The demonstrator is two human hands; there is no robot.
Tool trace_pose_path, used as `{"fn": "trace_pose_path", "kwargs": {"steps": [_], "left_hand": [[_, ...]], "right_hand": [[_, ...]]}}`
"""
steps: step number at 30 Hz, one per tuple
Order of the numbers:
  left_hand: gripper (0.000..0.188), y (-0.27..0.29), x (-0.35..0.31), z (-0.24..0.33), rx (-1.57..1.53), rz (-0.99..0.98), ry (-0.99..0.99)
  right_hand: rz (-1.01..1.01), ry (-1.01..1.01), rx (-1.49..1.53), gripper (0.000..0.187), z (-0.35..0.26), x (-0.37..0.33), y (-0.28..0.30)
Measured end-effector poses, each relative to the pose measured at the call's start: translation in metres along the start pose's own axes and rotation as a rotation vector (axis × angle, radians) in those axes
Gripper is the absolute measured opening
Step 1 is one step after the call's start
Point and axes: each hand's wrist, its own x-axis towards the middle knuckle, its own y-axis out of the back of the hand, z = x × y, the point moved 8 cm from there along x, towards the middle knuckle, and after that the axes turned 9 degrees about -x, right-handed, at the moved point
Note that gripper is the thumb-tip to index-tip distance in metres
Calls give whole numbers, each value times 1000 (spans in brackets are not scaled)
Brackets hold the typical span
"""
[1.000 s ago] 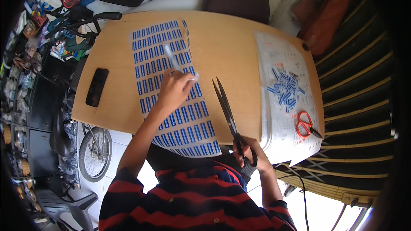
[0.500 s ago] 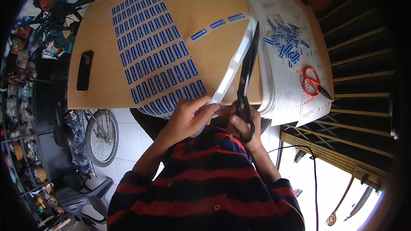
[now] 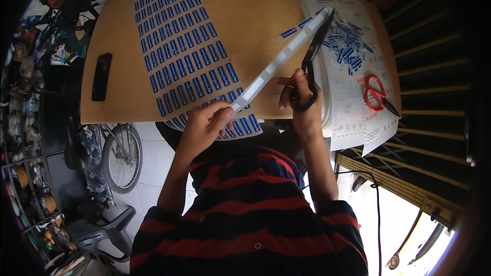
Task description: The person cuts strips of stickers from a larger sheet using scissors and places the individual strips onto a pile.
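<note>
I see the label sheet on the worktop; my left hand pinches a strip slanting up toward the black scissors my right hand grips. I'd call this lining up a cut; next calls for steady tension.

You are facing one counter, two pairs of scissors, one label strip, one label sheet, one phone, and one heap of loose labels.
</note>
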Motion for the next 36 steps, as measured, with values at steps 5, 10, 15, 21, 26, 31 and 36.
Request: {"fn": "trace_pose_path", "kwargs": {"steps": [5,10,15,21,26,31,36], "left_hand": [[21,16,21,-3,-109,106,110],[23,28,25,-15,-96,174,166],[24,25,18,-21,-92,215,175],[25,20,20,-19,32,198,122],[25,18,19,-19,69,167,139],[23,14,19,-19,102,143,105],[22,14,19,-22,139,123,80]], "right_hand": [[-127,-105,-62,84,9,-36,14],[-334,-303,-99,91,29,-96,28],[-508,-406,-282,94,48,-144,22],[-598,-293,-388,79,54,-139,7],[-622,-168,-519,71,54,-119,-1],[-507,-185,-498,85,50,-108,-13],[-493,-202,-449,82,51,-108,-19]]}}
